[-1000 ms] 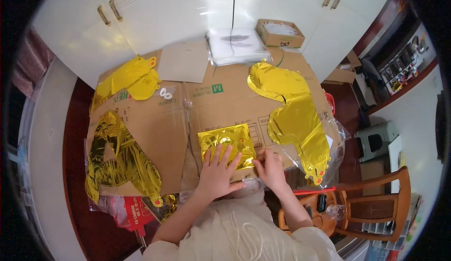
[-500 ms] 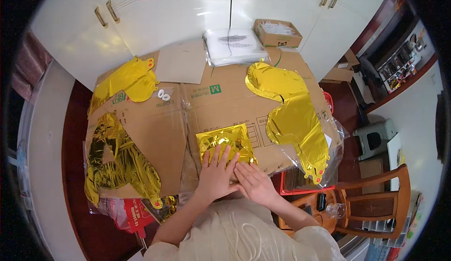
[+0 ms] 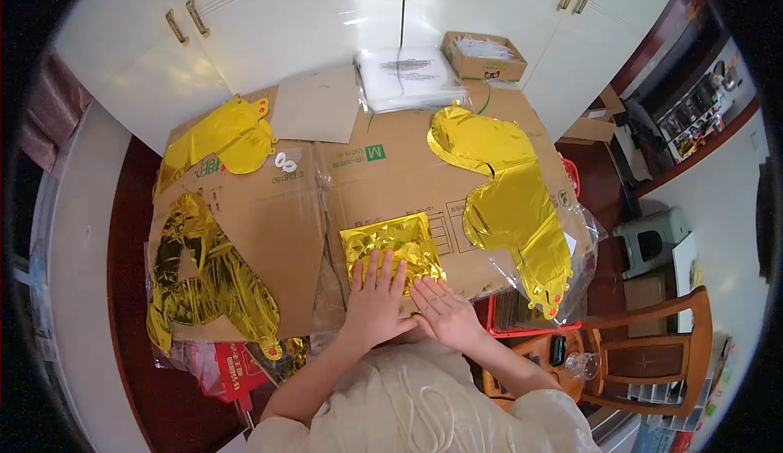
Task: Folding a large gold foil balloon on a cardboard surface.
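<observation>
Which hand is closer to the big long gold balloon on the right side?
The right hand. It rests at the folded gold foil's near edge, closer to the long gold balloon. The left hand lies flat on the foil, farther left.

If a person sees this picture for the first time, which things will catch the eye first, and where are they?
The eye goes first to the shiny gold foil: a folded gold foil square in the middle of the flattened cardboard, with the left hand and right hand pressed flat on its near edge. A long gold foil balloon lies to the right, and crumpled gold foil fills the left side.
</observation>
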The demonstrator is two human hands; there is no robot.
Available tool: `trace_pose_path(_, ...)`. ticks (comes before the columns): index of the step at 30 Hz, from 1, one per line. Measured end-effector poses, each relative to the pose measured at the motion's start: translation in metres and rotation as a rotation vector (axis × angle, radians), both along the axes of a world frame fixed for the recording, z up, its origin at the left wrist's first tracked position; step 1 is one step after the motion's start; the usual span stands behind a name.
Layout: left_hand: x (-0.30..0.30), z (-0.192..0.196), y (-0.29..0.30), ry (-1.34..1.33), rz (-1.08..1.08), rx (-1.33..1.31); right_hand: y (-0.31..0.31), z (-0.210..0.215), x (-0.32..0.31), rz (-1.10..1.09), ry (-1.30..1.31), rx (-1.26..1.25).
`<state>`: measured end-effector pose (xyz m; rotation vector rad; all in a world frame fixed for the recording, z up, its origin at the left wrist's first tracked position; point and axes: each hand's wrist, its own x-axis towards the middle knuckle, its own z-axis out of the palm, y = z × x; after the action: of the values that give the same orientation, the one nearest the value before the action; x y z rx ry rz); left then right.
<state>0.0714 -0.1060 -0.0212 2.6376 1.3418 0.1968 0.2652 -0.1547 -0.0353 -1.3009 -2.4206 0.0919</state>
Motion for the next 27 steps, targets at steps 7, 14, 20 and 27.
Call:
trace_pose_path(7,-0.041,0.000,-0.014,-0.024,-0.098,0.053,-0.004,0.000,0.007,0.073,-0.079,0.218)
trace_pose_path(14,-0.065,-0.004,-0.025,0.070,-0.176,0.264,-0.001,0.011,0.007,0.189,-0.026,0.352)
trace_pose_path(20,-0.071,-0.004,-0.026,-0.232,-0.227,0.233,0.001,0.038,0.011,0.273,0.077,0.303)
trace_pose_path(27,-0.068,0.034,0.005,-0.716,0.274,-0.563,0.055,0.081,0.011,0.090,0.562,-0.045)
